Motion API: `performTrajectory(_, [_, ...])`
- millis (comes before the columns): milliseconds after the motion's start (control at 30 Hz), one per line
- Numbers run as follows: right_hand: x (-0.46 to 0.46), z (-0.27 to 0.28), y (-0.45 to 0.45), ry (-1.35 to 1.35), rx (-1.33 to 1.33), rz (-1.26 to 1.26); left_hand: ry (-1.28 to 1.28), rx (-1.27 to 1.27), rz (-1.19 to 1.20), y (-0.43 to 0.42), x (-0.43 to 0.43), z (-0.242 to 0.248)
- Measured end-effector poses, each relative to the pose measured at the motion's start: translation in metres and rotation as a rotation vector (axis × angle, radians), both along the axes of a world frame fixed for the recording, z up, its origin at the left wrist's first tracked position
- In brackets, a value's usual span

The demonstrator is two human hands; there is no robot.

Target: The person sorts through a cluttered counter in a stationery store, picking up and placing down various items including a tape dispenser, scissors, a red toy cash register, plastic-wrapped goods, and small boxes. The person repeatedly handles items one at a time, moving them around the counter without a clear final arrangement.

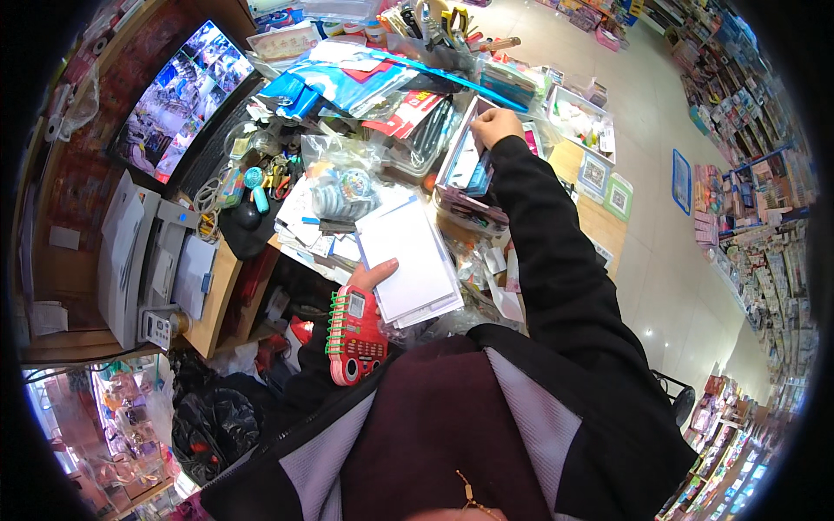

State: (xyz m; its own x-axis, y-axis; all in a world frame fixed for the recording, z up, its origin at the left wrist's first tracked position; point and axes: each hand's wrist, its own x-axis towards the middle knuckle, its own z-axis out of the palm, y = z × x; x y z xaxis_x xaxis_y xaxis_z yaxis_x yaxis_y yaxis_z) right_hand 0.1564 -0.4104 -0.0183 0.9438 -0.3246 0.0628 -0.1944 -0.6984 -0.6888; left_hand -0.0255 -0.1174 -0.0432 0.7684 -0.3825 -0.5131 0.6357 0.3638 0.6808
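Note:
My left hand (374, 275) has its thumb on top of a stack of white paper sheets (414, 260). Just below that hand, against my front, is a red spiral-bound book (355, 338) with green rings and printed buttons; whether the fingers also grip it is hidden. At the upper middle, my right hand (496, 128) reaches over an open box (449, 153) holding flat blue and white packets (479, 177). Its fingers are bent down at the box, and their tips are hidden, so what they touch cannot be told.
A clear bag of round items (345, 192) lies left of the box. Pens and tools (449, 29) stand at the back. A monitor (182, 98) and a printer (163, 254) are at the left. A white tray (582, 124) stands at the right, shelves (749, 189) beyond.

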Motion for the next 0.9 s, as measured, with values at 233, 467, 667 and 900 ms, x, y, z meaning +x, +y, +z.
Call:
performTrajectory(233, [-0.077,0.030,-0.007,-0.325,0.894,0.256,0.018,-0.024,-0.013,0.002,-0.005,0.003])
performTrajectory(467, [-0.136,0.041,-0.007,-0.268,1.006,0.164,-0.001,-0.082,-0.039,-0.010,-0.007,0.010])
performTrajectory(667, [-0.144,0.023,-0.004,-0.258,1.105,0.038,0.004,-0.087,-0.040,-0.008,-0.008,0.005])
performTrajectory(900, [-0.152,0.008,0.012,-0.115,1.147,0.105,0.004,-0.081,0.213,0.003,-0.028,0.015])
